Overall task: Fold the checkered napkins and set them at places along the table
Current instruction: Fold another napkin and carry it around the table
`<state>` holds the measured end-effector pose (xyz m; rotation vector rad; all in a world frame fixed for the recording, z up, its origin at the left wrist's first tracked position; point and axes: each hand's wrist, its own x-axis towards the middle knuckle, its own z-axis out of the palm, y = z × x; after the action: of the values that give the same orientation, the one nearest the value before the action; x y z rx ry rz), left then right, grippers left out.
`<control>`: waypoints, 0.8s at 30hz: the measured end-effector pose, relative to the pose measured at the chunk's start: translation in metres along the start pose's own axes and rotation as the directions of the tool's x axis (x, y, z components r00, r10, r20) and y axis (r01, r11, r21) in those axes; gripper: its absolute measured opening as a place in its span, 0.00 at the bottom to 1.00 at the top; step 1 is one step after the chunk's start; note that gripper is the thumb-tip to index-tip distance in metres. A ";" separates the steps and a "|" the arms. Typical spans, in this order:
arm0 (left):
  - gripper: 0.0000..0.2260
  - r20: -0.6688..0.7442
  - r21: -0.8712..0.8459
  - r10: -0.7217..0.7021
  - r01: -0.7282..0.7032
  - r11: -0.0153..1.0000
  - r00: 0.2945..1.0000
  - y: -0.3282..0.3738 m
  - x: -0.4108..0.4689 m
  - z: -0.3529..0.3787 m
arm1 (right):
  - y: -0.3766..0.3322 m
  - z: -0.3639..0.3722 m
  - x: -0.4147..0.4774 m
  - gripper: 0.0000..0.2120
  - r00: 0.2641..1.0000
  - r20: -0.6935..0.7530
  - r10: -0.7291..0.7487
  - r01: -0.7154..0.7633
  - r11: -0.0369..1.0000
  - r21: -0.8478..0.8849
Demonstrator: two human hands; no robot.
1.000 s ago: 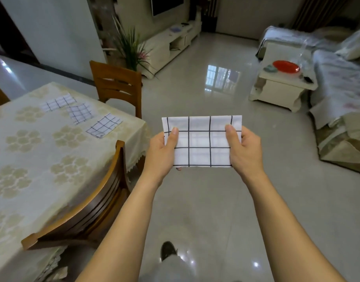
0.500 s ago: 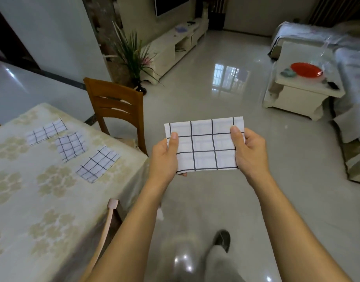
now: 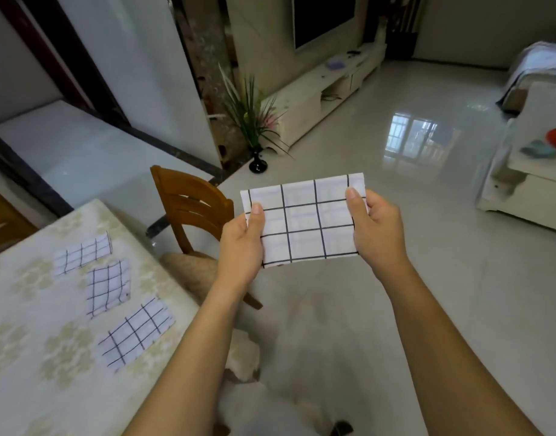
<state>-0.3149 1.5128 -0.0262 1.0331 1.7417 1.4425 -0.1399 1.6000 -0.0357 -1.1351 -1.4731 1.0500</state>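
Folded napkin [image 3: 305,220] is held flat betw. left hand [image 3: 243,243] & right hand [image 3: 377,229], arms outstretched; edges pinched, thumbs on top.

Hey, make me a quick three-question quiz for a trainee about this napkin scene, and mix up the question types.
1. True or false: the held napkin is resting on the table.
2. How many folded napkins lie on the table?
3. The held napkin is gripped by: A) one hand B) both hands C) neither hand

Key:
1. False. It is in the air, off to the side of the table.
2. Three: far napkin, middle napkin, near napkin.
3. B. The left hand and right hand each pinch a side edge.
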 end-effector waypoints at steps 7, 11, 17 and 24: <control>0.16 -0.046 -0.025 -0.092 0.090 0.996 0.995 -0.028 0.101 0.038 | 0.050 0.020 0.106 0.19 0.998 0.063 0.013 -0.008 0.997 -0.075; 0.16 -0.079 -0.078 -0.089 0.083 0.993 0.993 -0.032 0.183 0.052 | 0.056 0.043 0.182 0.22 0.994 0.093 -0.050 0.061 0.991 -0.115; 0.15 -0.110 -0.202 -0.077 0.054 0.978 0.991 -0.011 0.318 0.056 | 0.030 0.088 0.312 0.15 0.998 0.064 -0.018 0.025 0.992 -0.120; 0.15 -0.175 -0.215 -0.094 0.055 0.975 0.980 -0.021 0.414 0.014 | 0.054 0.173 0.410 0.21 0.981 0.188 -0.049 0.069 0.992 -0.102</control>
<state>-0.5069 1.8805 -0.0473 0.7354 1.6911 1.6756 -0.3440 1.9988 -0.0422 -1.0846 -1.7185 1.0681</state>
